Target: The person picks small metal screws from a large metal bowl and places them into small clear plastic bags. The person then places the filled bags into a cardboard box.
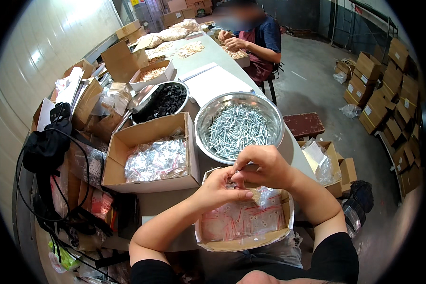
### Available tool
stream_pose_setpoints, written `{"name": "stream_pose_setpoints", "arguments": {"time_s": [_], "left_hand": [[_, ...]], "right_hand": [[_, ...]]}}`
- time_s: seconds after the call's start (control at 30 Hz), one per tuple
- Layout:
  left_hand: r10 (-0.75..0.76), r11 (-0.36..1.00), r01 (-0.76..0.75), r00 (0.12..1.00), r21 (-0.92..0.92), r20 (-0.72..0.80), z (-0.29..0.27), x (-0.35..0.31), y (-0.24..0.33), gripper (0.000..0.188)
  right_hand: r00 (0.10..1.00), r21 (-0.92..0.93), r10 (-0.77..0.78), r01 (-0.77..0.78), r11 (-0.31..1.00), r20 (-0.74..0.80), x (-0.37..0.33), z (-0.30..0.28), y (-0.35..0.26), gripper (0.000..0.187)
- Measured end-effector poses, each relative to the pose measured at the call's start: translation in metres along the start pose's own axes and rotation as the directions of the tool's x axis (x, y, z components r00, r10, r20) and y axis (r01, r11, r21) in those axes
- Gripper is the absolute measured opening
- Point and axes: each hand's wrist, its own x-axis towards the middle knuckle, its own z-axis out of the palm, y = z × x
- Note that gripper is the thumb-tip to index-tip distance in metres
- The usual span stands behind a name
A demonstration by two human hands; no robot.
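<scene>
My left hand point(221, 188) and my right hand point(262, 165) meet in front of me, fingers closed and pinched together. Whatever sits between the fingertips is too small and too covered to make out. Right under them, an open cardboard box point(245, 244) holds several flat clear zip bags point(232, 220) with red lines. Just beyond my right hand stands a round metal bowl point(278, 135) heaped with silvery screws point(236, 128). Left of the bowl, a larger cardboard box point(151, 183) contains a pile of small clear bags point(156, 158) with shiny contents.
Behind the larger box is a metal bowl of black parts point(163, 102). White sheets point(217, 85) lie on the table. Across it, a co-worker point(265, 42) handles small tan pieces. A black cable and bag point(47, 149) hang at left. A stool point(304, 125) and stacked cartons point(364, 80) stand right.
</scene>
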Motion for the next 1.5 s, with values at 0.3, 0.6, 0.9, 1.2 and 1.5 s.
{"name": "stream_pose_setpoints", "arguments": {"time_s": [0.3, 0.6, 0.9, 1.2, 1.5], "left_hand": [[0.084, 0.951, -0.038, 0.987, -0.306, 0.139, -0.018, 0.001, -0.031, 0.059], [0.055, 0.976, -0.091, 0.981, -0.196, -0.185, -0.003, 0.004, -0.014, 0.029], [0.076, 0.996, -0.088, 0.955, -0.027, -0.287, 0.001, 0.000, -0.003, 0.015], [0.250, 0.953, -0.196, 0.940, 0.230, -0.233, -0.004, -0.009, 0.008, 0.014], [0.692, 0.664, -0.214, 0.540, 0.717, -0.479, -0.043, -0.021, 0.055, 0.011]], "right_hand": [[0.970, -0.067, -0.086, 0.104, 0.992, 0.228, 0.006, -0.006, -0.003, 0.013], [0.963, 0.079, 0.226, -0.239, 0.968, 0.148, 0.003, -0.013, 0.015, 0.012], [0.845, 0.141, 0.418, -0.483, 0.864, 0.333, 0.002, -0.018, 0.014, 0.025], [0.839, 0.274, 0.238, -0.407, 0.871, 0.489, 0.004, -0.018, 0.009, 0.018], [0.946, -0.309, 0.292, -0.237, 0.921, 0.143, 0.001, -0.036, 0.034, 0.033]]}}
